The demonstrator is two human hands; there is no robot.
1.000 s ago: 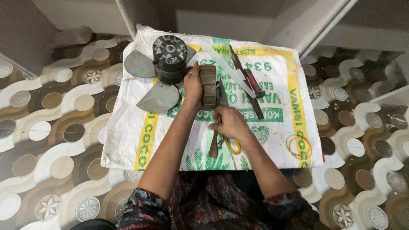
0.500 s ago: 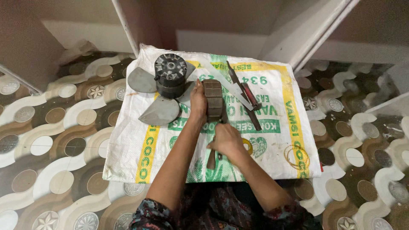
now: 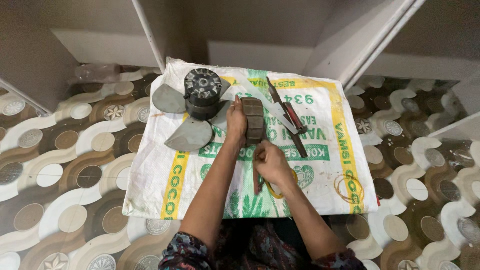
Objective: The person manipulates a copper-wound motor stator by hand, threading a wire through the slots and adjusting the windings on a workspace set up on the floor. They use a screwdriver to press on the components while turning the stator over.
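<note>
Both hands barely shifted since earlier frames; camera view drifted. Left hand (image 3: pixel 236 121) curled against side of upright brown laminated block (image 3: pixel 253 120), gripping it. Right hand (image 3: pixel 270 162) fisted on dark tool handle (image 3: pixel 257 176), just below block. Under both: white woven sack (image 3: pixel 165 175), yellow border stripes, green print, on patterned floor (image 3: pixel 60 165). Left of left hand: grey fan motor with blades (image 3: pixel 196 106). Right of block: red-handled tools (image 3: pixel 290 117).

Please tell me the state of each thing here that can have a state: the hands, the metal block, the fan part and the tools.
left hand: gripping the metal block's side
right hand: closed on a tool handle
metal block: lying on the sack, held
fan motor with blades: resting, untouched
red-handled tool: lying loose
woven sack: spread flat on the floor
</note>
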